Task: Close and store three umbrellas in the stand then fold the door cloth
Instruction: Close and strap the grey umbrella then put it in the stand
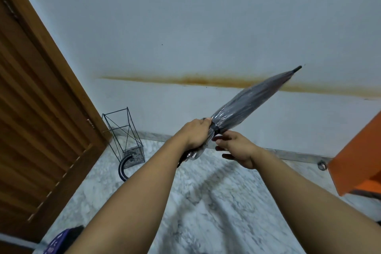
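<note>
A closed clear-plastic umbrella (pixel 245 103) with dark ribs points up and to the right, its black tip near the wall. My left hand (pixel 195 133) grips the gathered canopy just below the black strap band. My right hand (pixel 237 148) is at the band with its fingers spread, touching the strap's end. The umbrella's black curved handle (pixel 123 166) shows below my left forearm. The black wire umbrella stand (pixel 125 136) sits on the floor in the corner by the door; I see no umbrella in it.
A brown louvred wooden door (pixel 39 109) fills the left. An orange surface (pixel 358 161) juts in at the right edge. A purple object (pixel 59 241) lies at the bottom left. The floor is grey-white marble (pixel 216 212), the wall white with a rust-coloured stain.
</note>
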